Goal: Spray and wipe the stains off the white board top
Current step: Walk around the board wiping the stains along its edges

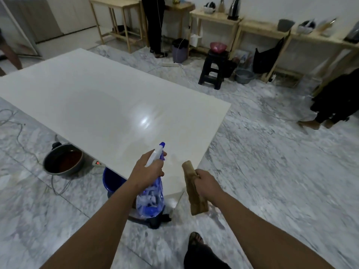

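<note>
Left grip point(148, 169) clasps the spray bottle point(150, 199), label unreadable; right grip point(206, 184) clutches the cloth point(194, 193).

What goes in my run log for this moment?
left hand: grips spray bottle | right hand: grips cloth | board: not yet wiped

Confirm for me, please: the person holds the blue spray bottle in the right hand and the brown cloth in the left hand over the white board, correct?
Not quite: the hands are swapped. The head view shows the left hand gripping the blue spray bottle, and the right hand holding the brown cloth, at the white board's near corner.
</note>
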